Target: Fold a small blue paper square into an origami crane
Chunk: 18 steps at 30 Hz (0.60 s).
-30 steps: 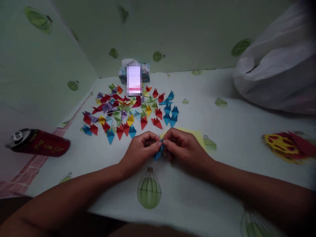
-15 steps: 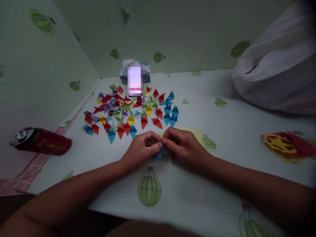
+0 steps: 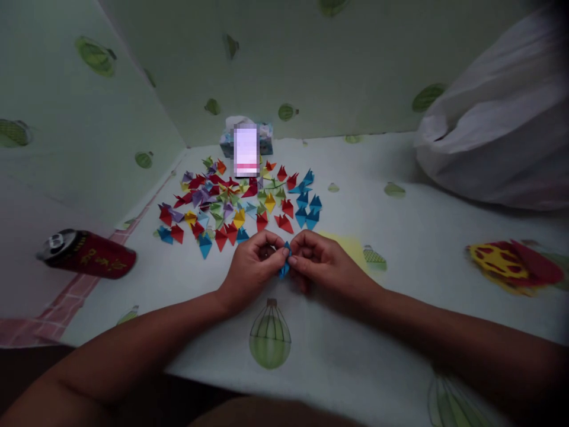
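Between my two hands, near the middle of the table, is a small folded piece of blue paper point(image 3: 284, 270). My left hand point(image 3: 258, 258) pinches it from the left with thumb and forefinger. From the right, my right hand point(image 3: 326, 258) grips it the same way, the fingertips of both hands almost meeting. Parts of the paper are hidden behind the fingers. Just beyond lie many small folded paper cranes point(image 3: 222, 234) in red, blue, yellow, green and purple. A yellow paper sheet point(image 3: 349, 246) lies flat behind my right hand.
A dark red can point(image 3: 104, 255) is at the left. Behind the cranes, a phone point(image 3: 246, 151) with a lit screen leans on a tissue box point(image 3: 267, 139). At the right are a large white plastic bag point(image 3: 493, 136) and red and yellow cut-out pieces point(image 3: 502, 264).
The blue paper has turned more upright between my fingertips, and its top now shows above my thumbs. The whole view has shifted slightly.
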### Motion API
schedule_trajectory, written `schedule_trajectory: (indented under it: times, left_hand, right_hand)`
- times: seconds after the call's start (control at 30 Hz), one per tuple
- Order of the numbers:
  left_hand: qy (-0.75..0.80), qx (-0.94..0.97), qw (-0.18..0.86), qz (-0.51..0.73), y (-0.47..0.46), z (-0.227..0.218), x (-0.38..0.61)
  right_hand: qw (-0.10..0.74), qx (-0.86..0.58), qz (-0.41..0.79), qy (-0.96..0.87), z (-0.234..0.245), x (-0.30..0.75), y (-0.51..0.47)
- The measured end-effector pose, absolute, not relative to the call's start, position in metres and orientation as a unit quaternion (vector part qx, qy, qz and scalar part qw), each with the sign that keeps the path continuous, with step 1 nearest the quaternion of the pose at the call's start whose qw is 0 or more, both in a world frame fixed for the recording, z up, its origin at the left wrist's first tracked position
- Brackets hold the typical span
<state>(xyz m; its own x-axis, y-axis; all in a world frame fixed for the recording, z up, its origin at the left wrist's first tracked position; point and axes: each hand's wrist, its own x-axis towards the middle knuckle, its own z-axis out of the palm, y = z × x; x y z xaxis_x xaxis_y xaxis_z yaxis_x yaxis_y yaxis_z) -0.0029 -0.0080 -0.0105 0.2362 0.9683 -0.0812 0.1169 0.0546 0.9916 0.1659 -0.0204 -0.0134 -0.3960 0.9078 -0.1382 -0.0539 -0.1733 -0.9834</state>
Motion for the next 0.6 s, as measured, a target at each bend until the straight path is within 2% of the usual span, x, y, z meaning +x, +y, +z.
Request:
schedule_trajectory:
  times: [0.37, 0.47, 0.6]
  left_hand:
    - [0.439, 0.675, 0.398, 0.439, -0.0132, -0.0184, 0.0004]
    - [0.440, 0.668, 0.410, 0.439, -0.0129, -0.0195, 0.0012]
    - [0.438, 0.606, 0.508, 0.428, -0.0123, -0.0183, 0.0015]
  right_hand:
    - [0.396, -0.435, 0.638, -0.497, -0.0169, 0.1628, -0.0224]
    - [0.401, -0.436, 0.640, -0.489, -0.0159, 0.1627, -0.0229]
    - [0.414, -0.451, 0.618, -0.493, -0.0174, 0.1618, -0.0227]
